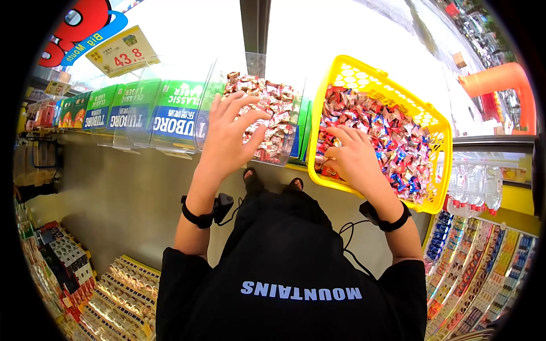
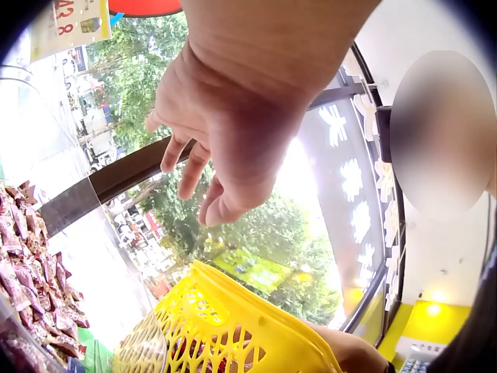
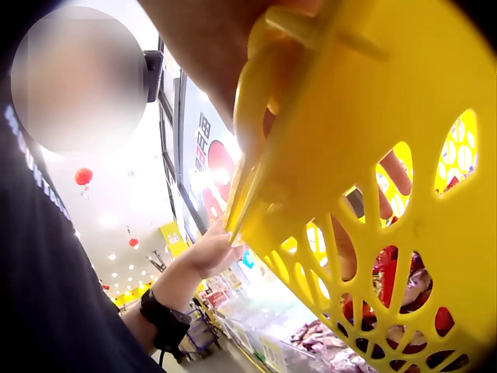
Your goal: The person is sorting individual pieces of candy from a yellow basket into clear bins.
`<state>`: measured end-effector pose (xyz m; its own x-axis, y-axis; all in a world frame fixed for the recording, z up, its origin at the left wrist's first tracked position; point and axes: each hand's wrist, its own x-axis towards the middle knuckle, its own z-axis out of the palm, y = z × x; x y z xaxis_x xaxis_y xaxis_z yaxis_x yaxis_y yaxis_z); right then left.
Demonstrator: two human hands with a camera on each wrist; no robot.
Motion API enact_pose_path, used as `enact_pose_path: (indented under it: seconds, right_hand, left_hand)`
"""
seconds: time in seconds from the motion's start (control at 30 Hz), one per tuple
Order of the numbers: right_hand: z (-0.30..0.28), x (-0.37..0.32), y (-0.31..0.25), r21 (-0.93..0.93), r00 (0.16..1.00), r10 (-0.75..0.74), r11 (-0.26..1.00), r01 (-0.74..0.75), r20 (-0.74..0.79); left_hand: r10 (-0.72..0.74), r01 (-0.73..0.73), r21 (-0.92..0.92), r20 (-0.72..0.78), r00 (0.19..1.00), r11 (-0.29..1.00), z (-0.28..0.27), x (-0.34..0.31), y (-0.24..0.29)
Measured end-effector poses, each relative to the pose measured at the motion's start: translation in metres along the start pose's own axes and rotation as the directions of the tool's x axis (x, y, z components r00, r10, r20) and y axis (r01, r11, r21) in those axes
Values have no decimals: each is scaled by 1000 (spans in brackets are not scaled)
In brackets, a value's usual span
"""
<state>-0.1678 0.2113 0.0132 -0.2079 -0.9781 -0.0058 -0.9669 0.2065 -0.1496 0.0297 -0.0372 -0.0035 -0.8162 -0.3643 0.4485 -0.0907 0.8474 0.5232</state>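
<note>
My left hand (image 1: pixel 234 131) is over a clear plastic bin (image 1: pixel 257 63) of small wrapped candies (image 1: pixel 278 94). Its fingers are spread and relaxed, and in the left wrist view nothing shows in the left hand (image 2: pixel 233 148). On the right, a yellow plastic basket (image 1: pixel 445 156) with a holed wall holds a heap of red, blue and pink wrapped candies (image 1: pixel 392 136). Reaching over its near rim, my right hand (image 1: pixel 355 159) touches the candies at the left side, fingers loosely bent. Those fingers show partly through the holes of the basket (image 3: pixel 311 186) in the right wrist view.
Green and blue beer cartons (image 1: pixel 176 111) line the shelf left of the bin, below a yellow price sign (image 1: pixel 122 51). Bottled water (image 1: pixel 475 184) stands right of the basket. Packed goods shelves (image 1: pixel 122 295) are at the lower left. A window lies behind the display.
</note>
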Motion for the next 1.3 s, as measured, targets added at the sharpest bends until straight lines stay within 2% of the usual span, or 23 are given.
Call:
enact_pose_path:
  seconds: [0.1, 0.2, 0.3, 0.33, 0.43, 0.5, 0.57, 0.63, 0.7, 0.8, 0.9, 0.97, 1.0, 1.1, 1.13, 1.23, 1.3]
  right_hand:
    - [-9, -4, 2, 157, 997, 76, 985, -71, -30]
    - [-27, -8, 5, 119, 977, 124, 987, -104, -173]
    - [-51, -3, -11, 30, 887, 107, 994, -104, -449]
    - [-57, 2, -21, -49, 834, 13, 998, -48, -552]
    - [-67, 1, -37, -139, 804, -259, 966, 219, -535]
    - [-60, 1, -44, -171, 781, -305, 952, 253, -545]
    - [-52, -1, -44, -208, 748, -346, 938, 277, -567]
    - [-49, -6, -45, -176, 775, -304, 953, 248, -555]
    - [-50, -13, -46, -145, 807, -261, 965, 217, -530]
    - [-41, -25, -34, -55, 838, -113, 994, 99, -534]
    - [-33, -49, -21, -15, 852, 31, 999, -46, -522]
    - [-23, -65, -12, -15, 853, 103, 992, -128, -511]
    - [-19, -73, -9, 46, 843, 136, 990, -131, -521]
    - [-16, -85, -10, 91, 840, 190, 982, -167, -509]
    - [-17, -89, -10, 85, 839, 193, 981, -175, -509]
    - [-20, -104, -6, 72, 824, 234, 971, -230, -515]
    - [-17, -124, 4, 79, 804, 293, 952, -296, -518]
  left_hand:
    - [13, -13, -10, 1, 1000, 1000, 1, -1, -3]
    - [55, -54, -22, 24, 998, 998, -7, 3, 2]
    - [127, -119, -117, 68, 990, 986, -13, 14, 19]
    - [169, -149, -184, 98, 981, 972, -14, 19, 26]
    - [301, -236, -328, 164, 939, 915, -9, 30, 42]
    - [396, -309, -358, 201, 896, 881, -2, 36, 41]
    - [412, -309, -361, 253, 875, 880, 3, 35, 37]
    - [414, -300, -367, 289, 863, 881, 6, 32, 38]
    - [380, -268, -376, 265, 886, 887, 7, 29, 39]
    - [262, -165, -367, 233, 936, 915, 10, 25, 26]
    - [93, -1, -306, 287, 953, 952, 32, 12, -24]
    - [99, -63, -117, 327, 940, 991, 50, 4, -50]
    - [96, -95, -21, 348, 933, 995, 59, -1, -57]
    - [98, -181, 166, 415, 904, 969, 86, -11, -57]
    - [87, -169, 163, 422, 903, 972, 87, -9, -55]
    - [6, -49, 128, 316, 949, 991, 78, 7, -56]
    - [15, -34, 93, 201, 979, 995, 60, 26, -52]
